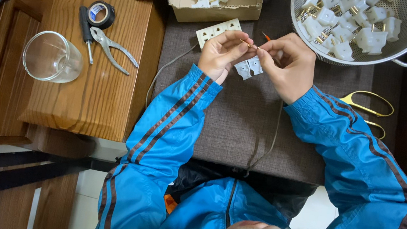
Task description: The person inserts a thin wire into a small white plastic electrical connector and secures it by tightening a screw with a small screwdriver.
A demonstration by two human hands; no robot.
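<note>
Two hands pinch one thin wire: my left hand and right hand grip it above the opened white plug; best twist strands tight, I judge.

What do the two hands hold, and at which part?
Both the left hand and right hand pinch the bare end of a thin wire between their fingertips.
</note>
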